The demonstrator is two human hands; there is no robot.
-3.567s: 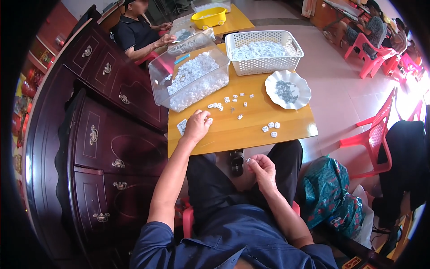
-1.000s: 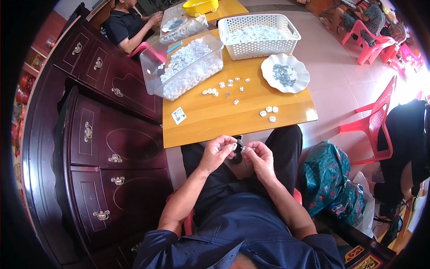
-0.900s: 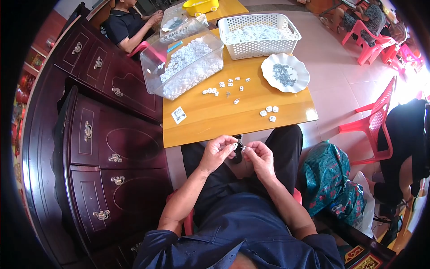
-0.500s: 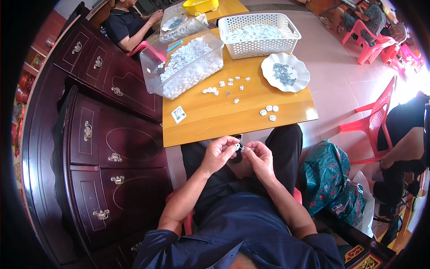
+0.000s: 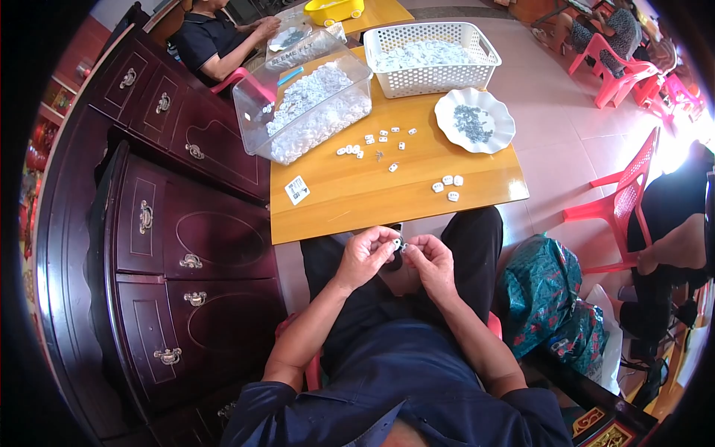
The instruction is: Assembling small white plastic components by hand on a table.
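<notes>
Above my lap, just off the table's near edge, both hands work close together. Pinched in the fingertips of my left hand is a small white plastic piece. My right hand is closed at the thumb and forefinger against it, on something too small to make out. Across the wooden table lie several loose white pieces, with another group nearer the right corner. Between them sits a tiny grey bit. A scalloped white plate at the right holds small grey bits.
A clear bin and a white perforated basket, both full of white pieces, stand at the table's back. A dark cabinet borders the left. Green bags and a pink chair are on the right. A person sits far left.
My fingertips have shifted slightly around the white piece, which is turned a little. The far-left person's hands have moved a little.
</notes>
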